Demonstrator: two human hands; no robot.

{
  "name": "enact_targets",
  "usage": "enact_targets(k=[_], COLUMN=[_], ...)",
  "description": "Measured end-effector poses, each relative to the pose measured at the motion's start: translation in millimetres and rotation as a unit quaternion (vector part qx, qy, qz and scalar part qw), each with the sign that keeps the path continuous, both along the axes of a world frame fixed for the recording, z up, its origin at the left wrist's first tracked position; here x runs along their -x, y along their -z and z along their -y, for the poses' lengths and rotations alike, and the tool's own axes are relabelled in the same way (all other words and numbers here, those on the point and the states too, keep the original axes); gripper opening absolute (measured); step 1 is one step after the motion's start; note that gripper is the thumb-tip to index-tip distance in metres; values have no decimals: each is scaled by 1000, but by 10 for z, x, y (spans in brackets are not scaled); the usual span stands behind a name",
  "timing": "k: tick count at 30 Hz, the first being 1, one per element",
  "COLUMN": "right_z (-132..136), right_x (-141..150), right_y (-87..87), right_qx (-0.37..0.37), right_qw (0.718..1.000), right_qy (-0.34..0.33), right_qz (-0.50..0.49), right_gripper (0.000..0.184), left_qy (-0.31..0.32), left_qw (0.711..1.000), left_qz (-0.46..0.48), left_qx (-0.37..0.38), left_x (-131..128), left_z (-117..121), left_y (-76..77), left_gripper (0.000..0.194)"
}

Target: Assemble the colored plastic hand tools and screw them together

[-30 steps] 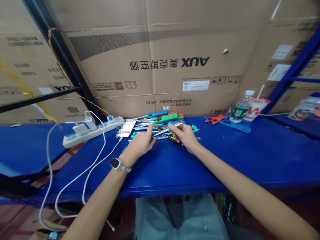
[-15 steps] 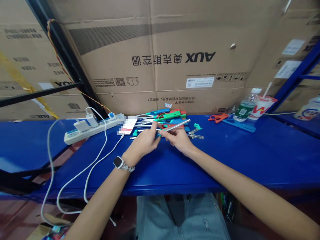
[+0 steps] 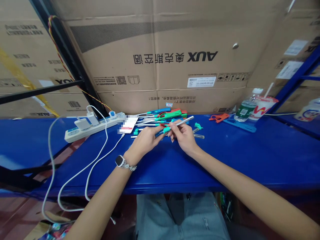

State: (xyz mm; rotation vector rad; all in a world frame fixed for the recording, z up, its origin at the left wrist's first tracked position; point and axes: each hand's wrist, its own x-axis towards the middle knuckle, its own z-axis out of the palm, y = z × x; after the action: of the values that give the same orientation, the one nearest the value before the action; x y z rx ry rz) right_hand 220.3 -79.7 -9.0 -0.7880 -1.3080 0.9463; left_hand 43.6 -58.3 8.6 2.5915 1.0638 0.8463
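Between both hands is a long-nosed lighter (image 3: pixel 184 121), its metal tube slanting up to the right and a turquoise piece showing near its middle. My left hand (image 3: pixel 147 140) is closed around its lower-left end, where the fingers hide most of the body. My right hand (image 3: pixel 184 137) pinches it by the tube near the turquoise piece. Just behind the hands lies a pile of lighters (image 3: pixel 172 114) in green, blue and red, tubes pointing left. Right of my right hand are a small turquoise trigger-like piece (image 3: pixel 198 126) and a clear plastic part (image 3: pixel 199 136).
On the left, a white power strip (image 3: pixel 93 128) carries chargers and looping white cables. A white card-like item (image 3: pixel 130 124) sits beside the pile. Toward the right are an orange plastic piece (image 3: pixel 219 117), a blue handle shell (image 3: pixel 238 125), a water bottle (image 3: pixel 246 106) and a paper cup (image 3: pixel 262 108). Cardboard stands behind.
My right hand has shifted along the lighter's tube, and the turquoise piece now shows between the hands. A yellow-and-black handle seen under the right hand a second ago is no longer visible.
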Motion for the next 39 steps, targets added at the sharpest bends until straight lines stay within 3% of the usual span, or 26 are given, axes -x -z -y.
enact_targets(k=[10, 19, 25, 39], right_z=[23, 58, 25, -51], right_x=[-29, -35, -56, -63], right_y=[11, -17, -8, 76], right_qx=[-29, -56, -31, -28], right_qw=[1000, 998, 999, 999], right_qy=[2, 19, 29, -29], right_qz=[6, -3, -13, -14], right_gripper=[46, 39, 44, 39], left_qy=[35, 52, 38, 18], left_qw=[999, 998, 997, 1000], left_qz=[8, 41, -5, -13], left_qx=[-15, 23, -62, 13], left_x=[2, -4, -4, 18], left_z=[31, 33, 37, 25], left_y=[-12, -9, -16, -42], left_gripper=[22, 23, 22, 19])
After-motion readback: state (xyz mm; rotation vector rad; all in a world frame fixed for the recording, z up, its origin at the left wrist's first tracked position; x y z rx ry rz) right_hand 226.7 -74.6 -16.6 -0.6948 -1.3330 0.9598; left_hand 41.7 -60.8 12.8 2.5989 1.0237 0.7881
